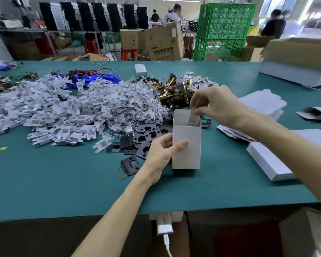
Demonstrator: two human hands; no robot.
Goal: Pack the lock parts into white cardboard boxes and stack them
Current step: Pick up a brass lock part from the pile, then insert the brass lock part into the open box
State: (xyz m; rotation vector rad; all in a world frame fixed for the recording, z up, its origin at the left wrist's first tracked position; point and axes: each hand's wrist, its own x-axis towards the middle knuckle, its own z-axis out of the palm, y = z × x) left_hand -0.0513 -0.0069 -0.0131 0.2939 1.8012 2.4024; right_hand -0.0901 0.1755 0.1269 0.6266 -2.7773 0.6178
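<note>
White box upright, opening upward

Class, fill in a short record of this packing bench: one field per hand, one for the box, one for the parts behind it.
left hand: grips the white box by its side
right hand: pinches a white insert at the box's open top
box: upright on the green table, top open
parts behind: black plates, brass latches, heaped white pieces

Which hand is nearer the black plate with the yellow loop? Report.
Left. The left hand, gripping the white box, is just right of the black plate; the right hand pinches a card at the box's top, farther off.
</note>
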